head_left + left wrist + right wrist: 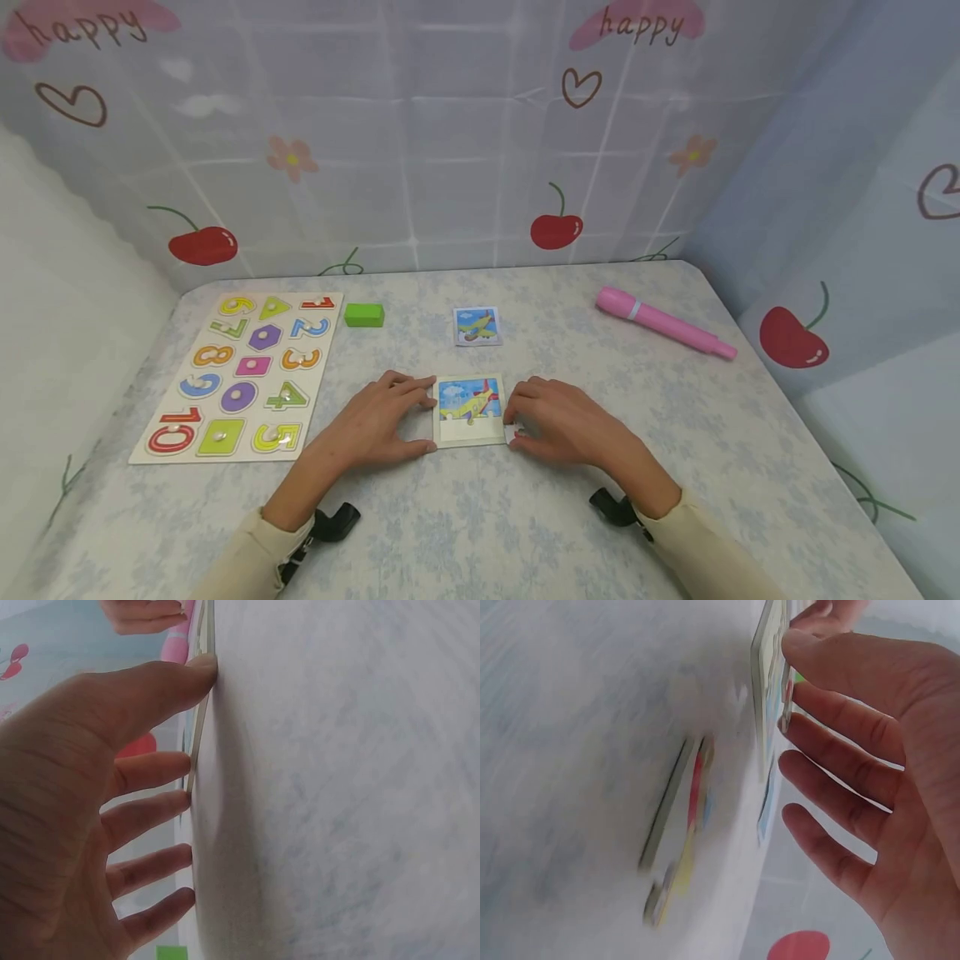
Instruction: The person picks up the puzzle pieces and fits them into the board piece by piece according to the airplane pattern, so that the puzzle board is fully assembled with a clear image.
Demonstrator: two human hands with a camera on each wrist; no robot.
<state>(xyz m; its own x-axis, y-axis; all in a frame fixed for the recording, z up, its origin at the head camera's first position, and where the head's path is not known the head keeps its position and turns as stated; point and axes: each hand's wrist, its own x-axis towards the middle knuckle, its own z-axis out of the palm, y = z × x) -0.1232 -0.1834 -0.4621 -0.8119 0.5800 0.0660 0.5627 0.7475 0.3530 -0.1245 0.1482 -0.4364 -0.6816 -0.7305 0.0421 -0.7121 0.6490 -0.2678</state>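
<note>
A small square jigsaw puzzle tray lies on the table with a yellow aeroplane on blue sky in its upper part. Its lower strip shows bare cream board. My left hand rests at the tray's left side, thumb by the lower corner and the other fingers spread loosely along the edge. At the right edge, my right hand pinches a small puzzle piece between thumb and fingers. In the right wrist view, the piece stands on edge close over the tray, partly hidden by the fingers.
Behind the tray lies a picture card with a matching aeroplane. A green block sits to its left, beside a board of coloured numbers and shapes. A pink stick-like object lies at the back right. A printed curtain stands behind the table.
</note>
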